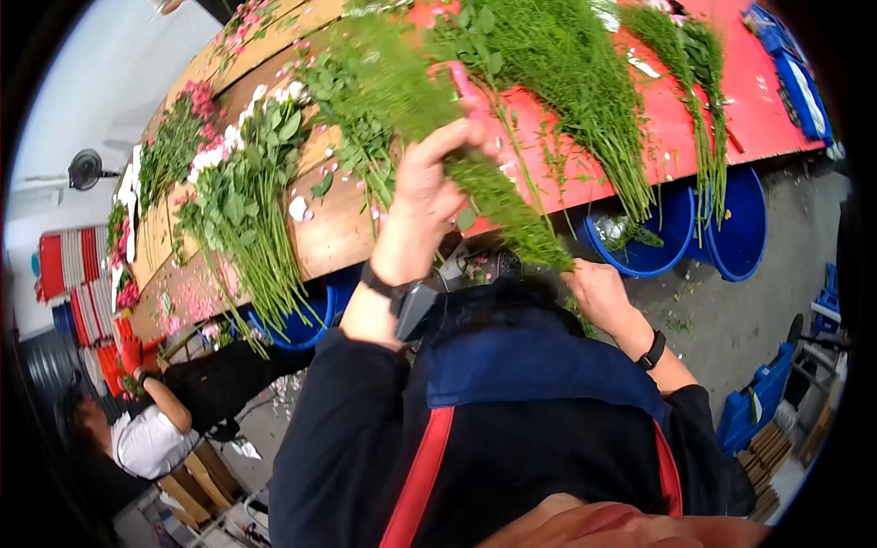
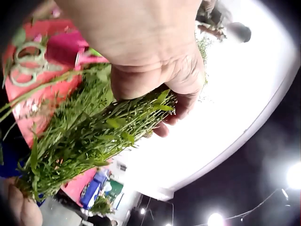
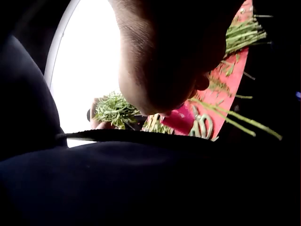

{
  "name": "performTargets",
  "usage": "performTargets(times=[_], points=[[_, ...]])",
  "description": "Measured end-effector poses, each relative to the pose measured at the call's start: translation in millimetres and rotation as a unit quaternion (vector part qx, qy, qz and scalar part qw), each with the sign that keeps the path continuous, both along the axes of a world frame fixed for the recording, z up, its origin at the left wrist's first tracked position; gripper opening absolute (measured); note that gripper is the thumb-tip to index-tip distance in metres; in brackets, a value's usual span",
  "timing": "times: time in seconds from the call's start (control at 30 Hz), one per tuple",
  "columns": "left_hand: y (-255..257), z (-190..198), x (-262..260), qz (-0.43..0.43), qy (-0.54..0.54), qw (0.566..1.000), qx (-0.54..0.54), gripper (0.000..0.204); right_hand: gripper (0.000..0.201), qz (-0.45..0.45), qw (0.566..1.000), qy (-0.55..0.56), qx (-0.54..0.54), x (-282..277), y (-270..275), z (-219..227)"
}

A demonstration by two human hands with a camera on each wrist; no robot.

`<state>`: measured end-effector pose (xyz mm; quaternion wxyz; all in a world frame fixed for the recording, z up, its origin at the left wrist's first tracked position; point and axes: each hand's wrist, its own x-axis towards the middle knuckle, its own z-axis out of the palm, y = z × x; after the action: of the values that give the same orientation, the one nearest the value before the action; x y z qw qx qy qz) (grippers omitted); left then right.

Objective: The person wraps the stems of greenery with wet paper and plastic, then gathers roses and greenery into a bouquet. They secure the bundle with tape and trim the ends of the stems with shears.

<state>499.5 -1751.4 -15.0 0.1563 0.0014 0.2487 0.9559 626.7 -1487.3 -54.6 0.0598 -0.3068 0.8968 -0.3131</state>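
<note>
A long bunch of feathery greenery [image 1: 498, 205] slants across the front of the body, its leafy top blurred over the table. My left hand [image 1: 425, 187] grips it around the middle, fingers and thumb wrapped about the stems. In the left wrist view the same hand [image 2: 155, 61] has the packed stems [image 2: 103, 132] under its palm. At the lower stem ends, my right hand [image 1: 603, 297] pinches the bunch with its fingertips. The right wrist view shows this hand [image 3: 160, 66] mostly in shadow, its fingertips hidden.
More greenery [image 1: 585, 100] lies on the red tabletop [image 1: 763, 100], beside scissors [image 2: 30, 66]. Roses with long stems [image 1: 247, 201] lie on the wooden part at left. Blue buckets [image 1: 740, 233] stand under the edge. A person in a white shirt [image 1: 151, 438] works at far left.
</note>
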Motion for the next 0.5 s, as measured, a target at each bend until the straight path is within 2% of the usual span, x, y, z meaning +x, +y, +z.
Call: performTargets(times=[0.07,0.1,0.2,0.3,0.33,0.4,0.47,0.5], points=[[-42,5,23,0.049,-0.016,0.999,-0.009,0.037,0.016,0.022,0.998,-0.051,0.009,-1,-24,-10],[-57,12,37,0.111,-0.044,0.992,-0.028,0.031,0.019,0.048,0.997,-0.060,0.006,-3,-40,-12],[-116,3,74,0.125,-0.008,0.992,-0.009,0.020,0.021,0.128,0.985,-0.112,0.007,-11,-81,-19],[-174,-3,108,0.189,-0.018,0.977,-0.100,0.023,0.025,0.212,0.960,-0.184,0.013,-25,-123,-27],[-192,0,114,0.230,-0.061,0.967,-0.090,0.025,0.030,0.223,0.959,-0.175,-0.033,-33,-137,-29],[-234,-4,125,0.265,-0.067,0.957,-0.098,0.026,0.032,0.135,0.967,-0.176,-0.122,-53,-173,-39],[-264,-11,133,0.279,-0.096,0.949,-0.109,0.027,0.031,0.012,0.963,-0.259,-0.072,-91,-216,-36],[-273,-14,135,0.284,-0.113,0.945,-0.113,0.027,0.031,-0.021,0.974,-0.223,-0.042,-107,-240,-41]])
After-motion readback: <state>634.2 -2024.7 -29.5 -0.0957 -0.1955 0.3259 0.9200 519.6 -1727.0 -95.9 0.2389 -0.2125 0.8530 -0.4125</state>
